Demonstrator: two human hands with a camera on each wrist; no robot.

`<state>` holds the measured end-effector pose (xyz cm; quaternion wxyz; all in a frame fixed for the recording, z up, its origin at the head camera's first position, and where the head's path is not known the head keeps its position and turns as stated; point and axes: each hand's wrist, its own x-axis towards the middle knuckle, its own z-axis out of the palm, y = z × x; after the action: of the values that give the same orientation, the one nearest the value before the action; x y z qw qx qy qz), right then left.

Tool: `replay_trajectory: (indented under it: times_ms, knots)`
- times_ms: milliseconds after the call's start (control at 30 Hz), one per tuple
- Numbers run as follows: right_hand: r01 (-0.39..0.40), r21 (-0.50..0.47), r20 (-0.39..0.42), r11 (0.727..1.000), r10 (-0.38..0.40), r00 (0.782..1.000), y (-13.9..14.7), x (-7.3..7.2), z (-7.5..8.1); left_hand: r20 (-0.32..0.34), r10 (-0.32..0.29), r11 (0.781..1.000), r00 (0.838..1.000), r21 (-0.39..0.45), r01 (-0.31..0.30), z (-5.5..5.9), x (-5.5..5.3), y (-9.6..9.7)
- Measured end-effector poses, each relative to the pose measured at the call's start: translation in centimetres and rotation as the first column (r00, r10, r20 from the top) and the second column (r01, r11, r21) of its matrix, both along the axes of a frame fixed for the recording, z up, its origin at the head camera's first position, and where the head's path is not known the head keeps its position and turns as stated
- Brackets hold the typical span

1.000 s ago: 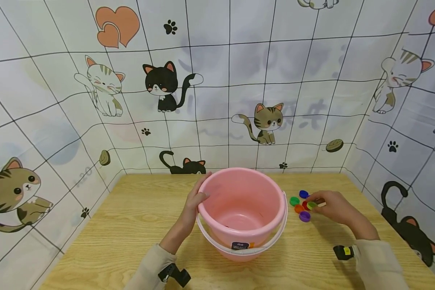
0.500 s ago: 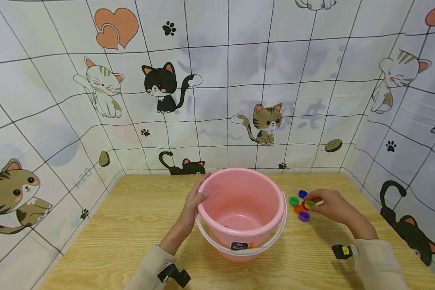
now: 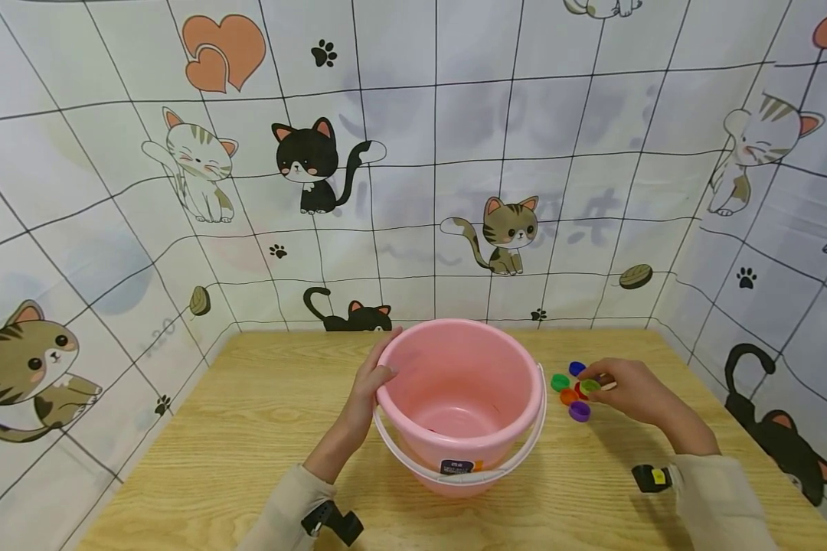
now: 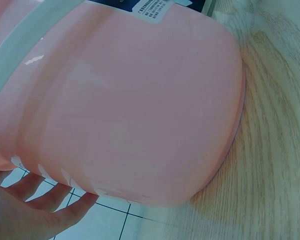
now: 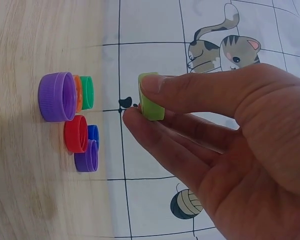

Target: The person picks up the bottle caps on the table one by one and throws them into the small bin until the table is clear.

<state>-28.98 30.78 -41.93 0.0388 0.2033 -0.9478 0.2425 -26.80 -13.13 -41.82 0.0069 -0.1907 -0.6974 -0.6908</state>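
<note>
A white backdrop [image 3: 413, 153], printed with cats and grid lines, rises behind the back edge and along both sides of the wood-grained counter [image 3: 282, 413]. The left hand [image 3: 365, 386] grips the near-upright pink bucket [image 3: 458, 375] at its left rim, thumb inside and fingers against the outer wall. The bucket stands about midway between the counter's left and right edges, mouth upward, with its white handle [image 3: 458, 480] hanging across the front.

Between bucket and right edge, a close cluster comprises the green cap [image 3: 560, 382], orange cap [image 3: 568, 396], blue cap [image 3: 577, 369], large purple cap [image 3: 580, 412], red cap [image 5: 76, 134] and small purple cap [image 5: 86, 156]. The right hand [image 3: 630, 392] pinches the yellow-green cap [image 5: 153, 97] between thumb and fingers, apart from the cluster.

For a secure hold, pressure should be light and even on opposite sides, any movement should clear the neighbouring caps, and the bucket's rim should be steadied without tilting. The yellow-green cap is squat, with no evident long axis; its centre axis appears roughly upright. Which end is open cannot be told.
</note>
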Motion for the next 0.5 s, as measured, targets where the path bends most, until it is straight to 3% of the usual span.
replay_trajectory:
  times_ms: [500]
  knots:
    - [-0.012, 0.005, -0.020, 1.000, 0.012, 1.000, -0.39, 0.43, 0.53, 0.003, -0.014, 1.000, 1.000, 0.024, 0.014, -0.03, -0.10, 0.14]
